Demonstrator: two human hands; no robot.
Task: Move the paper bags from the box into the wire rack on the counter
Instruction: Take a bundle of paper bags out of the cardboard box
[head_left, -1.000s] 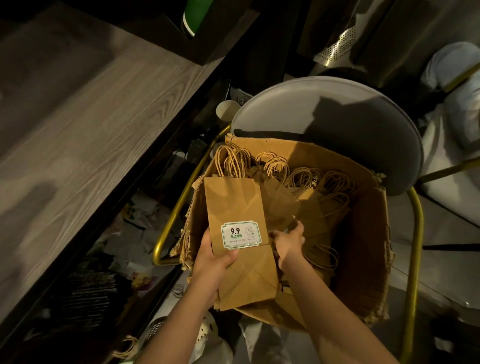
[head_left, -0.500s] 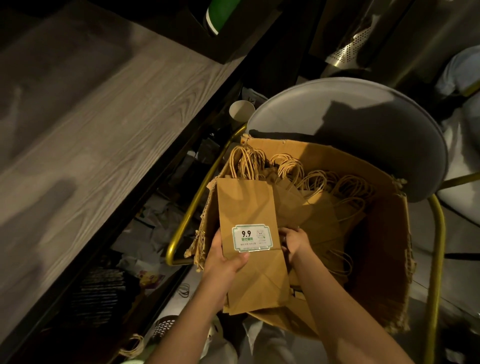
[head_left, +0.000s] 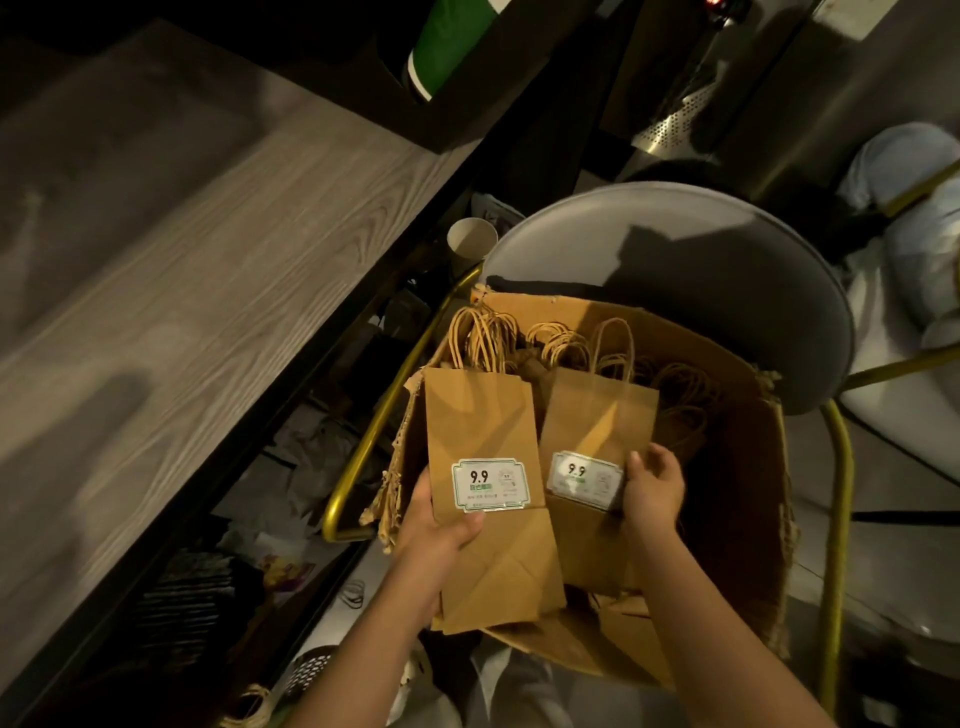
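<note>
The box (head_left: 737, 493) sits open on a chair (head_left: 701, 291) with a grey pad and a gold frame, to the right of the wood-grain counter (head_left: 182, 312). The left hand (head_left: 441, 535) holds the left bag (head_left: 483, 441) flat and face up by the box's left wall. Its thumb presses the front just under the white "9.9" label (head_left: 489, 484) and its fingers are hidden behind. That bag's bottom end hangs out past the box's near edge, with more brown paper layered under it. The right hand (head_left: 652, 488) grips the right bag (head_left: 597, 415) inside the box, near its middle, fingers curled round the bag's right edge beside its own label. The two bags lie side by side, edges touching or overlapping. More bags stand along the far wall, their twine handles (head_left: 561, 343) sticking up. A paper cup (head_left: 470, 241) stands just past the box's far-left corner.
</note>
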